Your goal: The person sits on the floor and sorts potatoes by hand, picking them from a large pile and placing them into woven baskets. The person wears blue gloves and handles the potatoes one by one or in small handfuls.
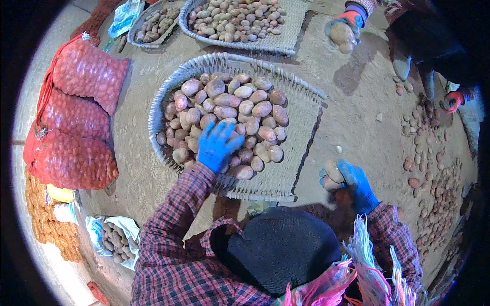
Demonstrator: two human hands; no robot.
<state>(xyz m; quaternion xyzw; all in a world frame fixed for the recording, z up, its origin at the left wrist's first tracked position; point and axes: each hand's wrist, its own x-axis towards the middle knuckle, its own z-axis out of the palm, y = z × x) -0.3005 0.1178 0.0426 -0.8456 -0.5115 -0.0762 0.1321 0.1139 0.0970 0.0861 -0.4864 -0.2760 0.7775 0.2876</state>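
A woven wicker scoop basket (pixel 306 114) in front of me holds a heap of potatoes (pixel 226 100). My left hand (pixel 217 147), in a blue glove, lies palm down on the near part of the heap with its fingers spread. It touches potatoes, and its palm side is hidden. To the right of the basket, above the dirt floor, my right hand (pixel 354 183) wears the same kind of glove. Its fingers are closed around potatoes (pixel 334 173); at least two show in the grip.
Red mesh sacks (pixel 90 72) are stacked at left, above a white bag of potatoes (pixel 132 227). Two more baskets (pixel 296 23) (pixel 147 45) stand beyond mine. At upper right, a co-worker's gloved hand (pixel 354 19) holds potatoes. Small potatoes (pixel 440 195) litter the right-hand floor.
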